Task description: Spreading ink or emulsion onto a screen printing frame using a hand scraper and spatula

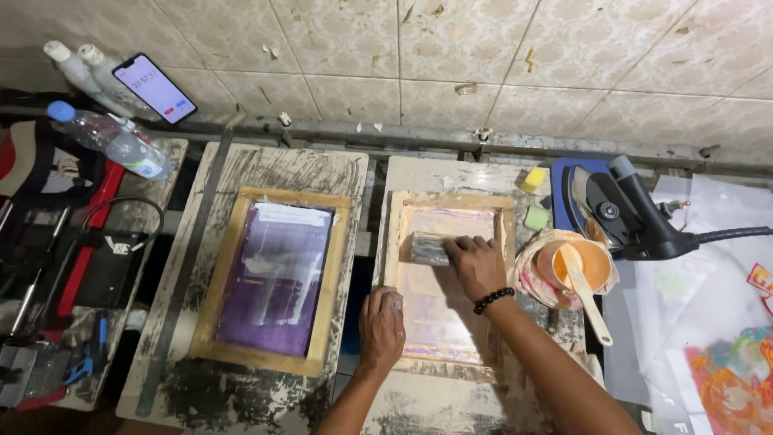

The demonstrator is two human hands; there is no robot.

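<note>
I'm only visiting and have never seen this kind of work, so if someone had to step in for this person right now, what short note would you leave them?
Right hand: grips the squeegee, blade down on the mesh near the far end of the right wooden screen frame.
Left hand: presses flat on that frame's near left part, steadying it.
Nearby: a tub of orange ink with a spatula in it sits to the right; a second frame with a purple screen lies on the left board, untouched.
Done: squeegee set at the far end.
Left: apparently the pull toward the near end; whether an earlier pass was made cannot be told.
</note>
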